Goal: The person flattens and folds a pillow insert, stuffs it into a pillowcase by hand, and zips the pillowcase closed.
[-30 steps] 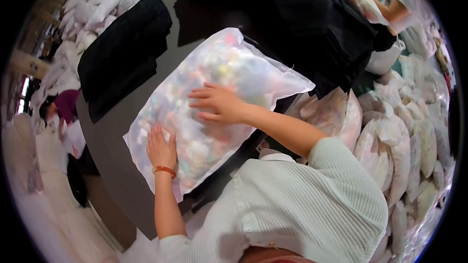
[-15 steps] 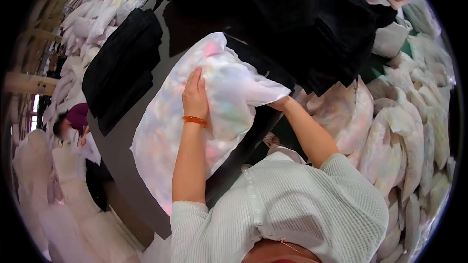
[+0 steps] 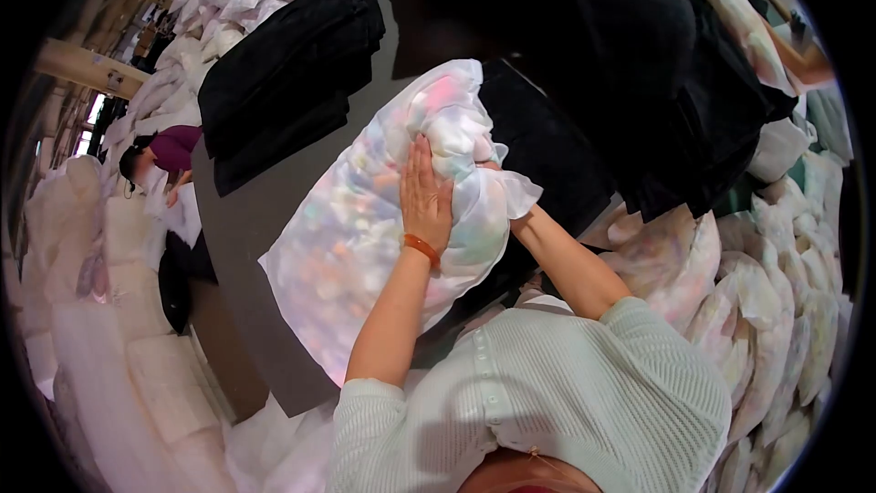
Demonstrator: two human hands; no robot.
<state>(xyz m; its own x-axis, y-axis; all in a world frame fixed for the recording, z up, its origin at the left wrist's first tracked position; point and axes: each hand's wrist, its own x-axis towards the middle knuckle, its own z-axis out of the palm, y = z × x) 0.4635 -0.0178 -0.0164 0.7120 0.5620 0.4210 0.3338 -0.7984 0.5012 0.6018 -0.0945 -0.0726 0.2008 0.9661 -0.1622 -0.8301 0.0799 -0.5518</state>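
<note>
A plump white pillow (image 3: 365, 228), its thin cover showing pastel-coloured filling, lies across the grey table (image 3: 246, 219) in front of me. My left hand (image 3: 426, 192), with an orange bracelet at the wrist, rests flat on top of it, fingers stretched out and close together. At the pillow's right end, my right hand (image 3: 522, 221) reaches in under a loose fold of the white cover. Most of its fingers are covered by cloth, so their grip is hidden. Black cloth (image 3: 547, 141) lies on the table beyond the pillow.
Folded black fabric (image 3: 283, 78) is stacked on the table's left side, and a larger black pile (image 3: 620, 46) stands at the far right. Many filled pillows (image 3: 748, 310) are heaped to my right. At left, a person in a purple top (image 3: 175, 148) handles white material.
The pillow's right end is now bunched up and its loose edge folded over my right hand. My left hand has shifted toward that end. The view has turned slightly.
</note>
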